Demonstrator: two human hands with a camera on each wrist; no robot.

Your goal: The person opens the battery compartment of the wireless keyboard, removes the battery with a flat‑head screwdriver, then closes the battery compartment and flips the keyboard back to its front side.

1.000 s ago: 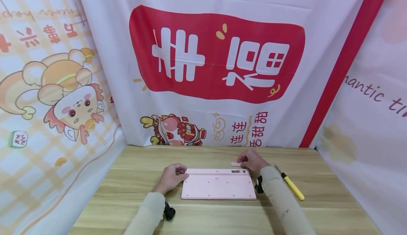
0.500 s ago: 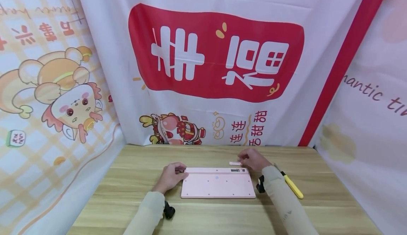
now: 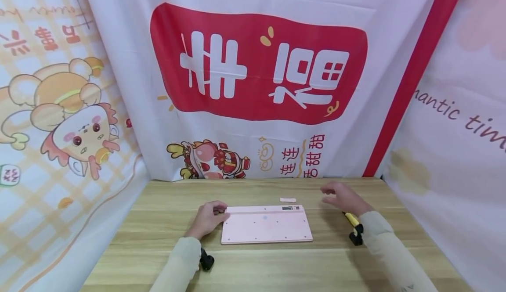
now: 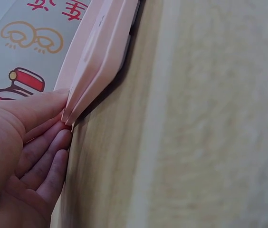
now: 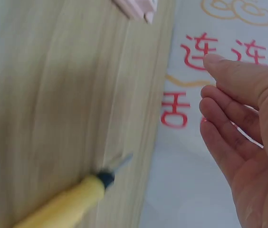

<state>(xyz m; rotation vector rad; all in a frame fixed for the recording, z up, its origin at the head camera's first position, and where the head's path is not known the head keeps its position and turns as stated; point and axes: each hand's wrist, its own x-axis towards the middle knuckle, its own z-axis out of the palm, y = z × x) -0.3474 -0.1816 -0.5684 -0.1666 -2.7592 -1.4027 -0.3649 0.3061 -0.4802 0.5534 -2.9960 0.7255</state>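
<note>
A pink keyboard (image 3: 266,229) lies face down on the table, its back showing small screws and a label at the far right corner. At its left edge my left hand (image 3: 208,218) pinches the far corner between thumb and fingers, as the left wrist view shows close up. Behind the keyboard's right end rests a small flat pink strip (image 3: 287,200). My right hand (image 3: 345,196) is raised right of the strip, fingers loosely bent and holding nothing. Beneath it is a screwdriver (image 5: 65,204) with a yellow handle and metal shaft, partly covered by the right wrist in the head view.
The wooden table (image 3: 253,268) ends at a white printed cloth (image 3: 261,151) hanging behind it. More printed cloths hang at the left and right sides. A black wrist mount (image 3: 206,260) sits on the left wrist, another on the right.
My right hand has let go of the pink strip and moved right, over the screwdriver. The strip stays on the table. My left hand keeps its hold on the keyboard; the head view shifted slightly.
</note>
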